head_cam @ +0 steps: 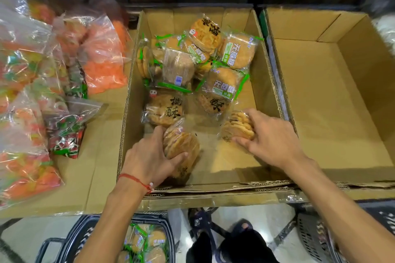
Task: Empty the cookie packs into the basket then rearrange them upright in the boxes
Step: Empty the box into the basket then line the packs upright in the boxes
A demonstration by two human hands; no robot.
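Observation:
A cardboard box (pixel 265 83) in the middle holds several clear cookie packs (pixel 215 89), most lying loose toward its back. My left hand (pixel 149 156) grips one pack of round cookies (pixel 183 145) near the box's front left, held on its edge. My right hand (pixel 271 134) grips another pack (pixel 237 128) at the front right, close to the box wall. Below the shelf edge, a black basket (pixel 85 232) on the floor has several more cookie packs (pixel 147 241) in it.
A second cardboard box (pixel 333 96) with nothing visible inside stands to the right. Clear bags of orange and multicoloured sweets (pixel 42 92) pile up on the left. Another dark basket (pixel 310 237) sits at the lower right. My feet in sandals (pixel 213 226) stand below.

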